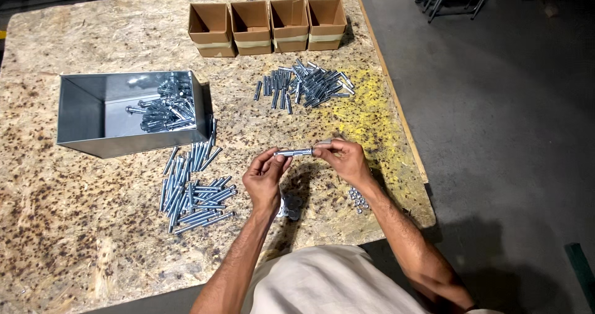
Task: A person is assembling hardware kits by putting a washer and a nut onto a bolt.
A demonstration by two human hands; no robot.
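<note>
between the two hands, just above the board, a short silvery bolt (pixel 294 152) lies level, pinched at both ends. the left hand (pixel 263 179) closes thumb and fingertips on its left end; the right hand (pixel 343 159) grips the right end, fingers curled round it, with something pale at the tips that i can't make out. straight below the grip, near the person's body, a few flat washers (pixel 289 207) lie on the chipboard table (pixel 74 227), half hidden by the left wrist. just beside the right wrist sits a small cluster of nuts (pixel 358 200). left of the grip and a bit lower, a loose pile of long bolts (pixel 192 187) spreads out, touching the foot of an open metal box (pixel 80 113) that holds more hardware. beyond the grip, further up the table, another heap of shorter metal pieces (pixel 307 85) lies, and past that a row of four small cardboard boxes (pixel 268 26) stands side by side, well apart from the hands.
</note>
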